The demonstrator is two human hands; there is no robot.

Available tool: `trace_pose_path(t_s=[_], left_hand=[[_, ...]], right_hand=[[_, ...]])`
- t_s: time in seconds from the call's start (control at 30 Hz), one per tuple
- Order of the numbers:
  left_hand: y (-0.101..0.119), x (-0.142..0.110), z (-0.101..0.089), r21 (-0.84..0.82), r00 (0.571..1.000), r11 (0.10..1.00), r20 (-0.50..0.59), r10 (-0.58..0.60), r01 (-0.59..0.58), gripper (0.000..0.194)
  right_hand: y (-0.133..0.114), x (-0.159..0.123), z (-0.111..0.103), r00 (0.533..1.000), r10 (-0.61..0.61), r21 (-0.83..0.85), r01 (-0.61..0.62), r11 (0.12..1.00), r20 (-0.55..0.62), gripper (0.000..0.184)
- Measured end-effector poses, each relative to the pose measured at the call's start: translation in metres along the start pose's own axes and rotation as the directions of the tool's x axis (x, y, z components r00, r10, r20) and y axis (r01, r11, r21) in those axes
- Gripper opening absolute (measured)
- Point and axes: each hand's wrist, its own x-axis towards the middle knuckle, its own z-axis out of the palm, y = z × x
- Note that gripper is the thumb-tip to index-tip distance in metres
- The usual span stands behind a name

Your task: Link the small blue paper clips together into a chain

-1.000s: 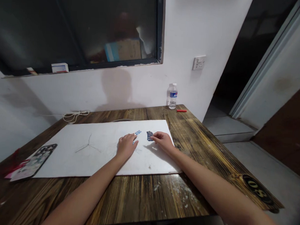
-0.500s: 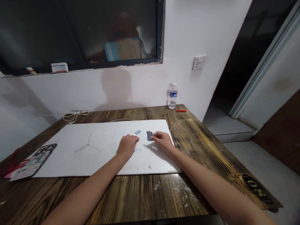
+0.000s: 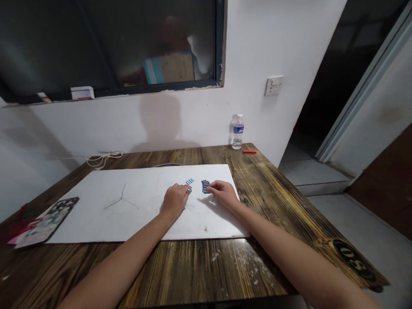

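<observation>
Pinched in my right hand (image 3: 225,192) is a small fanned bunch of blue-and-grey striped card-like pieces (image 3: 205,187), held just over the right part of a white board (image 3: 138,224). My left hand (image 3: 175,199) is closed, fingers together and pointing right, low over the board. A small bluish piece (image 3: 190,190) shows at its fingertips; its kind is too small to tell. Just beyond those fingertips lies a blue-and-white striped piece (image 3: 190,181). Another bit of blue peeks out beside the left wrist, mostly hidden.
On the board's left is a three-armed line mark (image 3: 121,198). A patterned flat case (image 3: 49,223) overlaps its left end. Behind are a white cable (image 3: 104,157), a water bottle (image 3: 238,132) and a red stick-like object (image 3: 249,152) on the wooden table (image 3: 173,271).
The small bluish piece shows more clearly at my left fingertips than before. My right hand and its fanned pieces have hardly moved.
</observation>
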Motion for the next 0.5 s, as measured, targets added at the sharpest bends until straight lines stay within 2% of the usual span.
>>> trace_pose_path(t_s=[0.3, 0.5], left_hand=[[0.0033, -0.0004, -0.0026, 0.005, 1.0, 1.0, -0.018, -0.003, 0.003, 0.031], [0.0012, 0.0012, -0.0016, -0.066, 0.998, 0.997, -0.048, -0.046, 0.043, 0.028]], right_hand=[[-0.0023, 0.0004, 0.0006, 1.0, 0.006, 0.027, -0.006, 1.0, -0.01, 0.031], [-0.003, -0.0001, 0.0008, 1.0, 0.024, 0.027, -0.023, 0.999, -0.013, 0.031]])
